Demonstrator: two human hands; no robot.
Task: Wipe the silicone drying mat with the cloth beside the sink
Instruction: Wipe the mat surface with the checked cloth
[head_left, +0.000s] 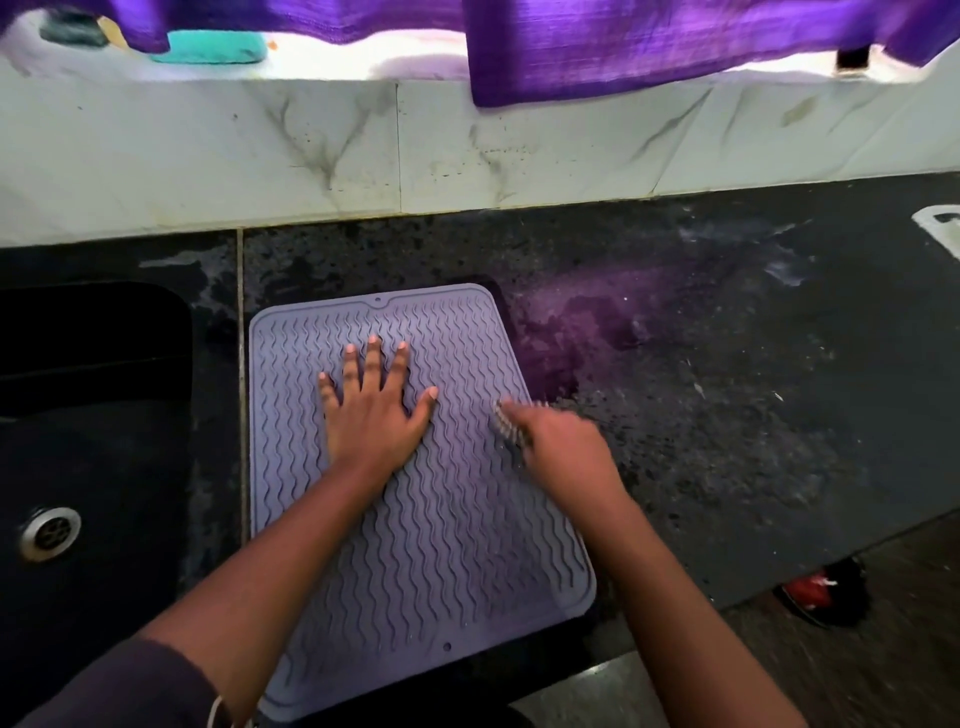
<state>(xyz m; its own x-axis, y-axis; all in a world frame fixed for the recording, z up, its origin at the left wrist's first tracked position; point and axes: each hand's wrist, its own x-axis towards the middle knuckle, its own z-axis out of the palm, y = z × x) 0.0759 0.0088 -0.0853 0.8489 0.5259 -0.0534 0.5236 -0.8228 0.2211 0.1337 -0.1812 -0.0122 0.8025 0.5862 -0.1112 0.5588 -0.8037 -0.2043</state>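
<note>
Your silicone drying mat (441, 551) lies flat on the dark speckled desk (727, 395), just to the right of the black sink (93, 415). Its near edge reaches the desk's front edge, and its wavy ribs face up. It is pale lilac-grey with 1 small hole at the far edge and 1 near the front right corner.

Your left hand (371, 410) is released and pressed flat on the upper middle of the mat, with 4 fingers and the thumb spread wide and the palm down. Your right hand (563, 444) sits at the mat's right edge and is blurred. Its fingers look curled around a small grey, striped wad, which appears to be the cloth (511, 423). The cloth touches the mat just beside your left thumb.

The sink's metal drain (49, 534) shows at the lower left. Pale wet streaks mark the desk behind and to the right of the mat. A white marbled tile wall (467, 150) rises behind the desk, and a purple curtain (649, 47) hangs over its top. A dark sleeve (130, 686) covers your left upper arm. A red and black object (826, 592) lies on the floor at the right.
</note>
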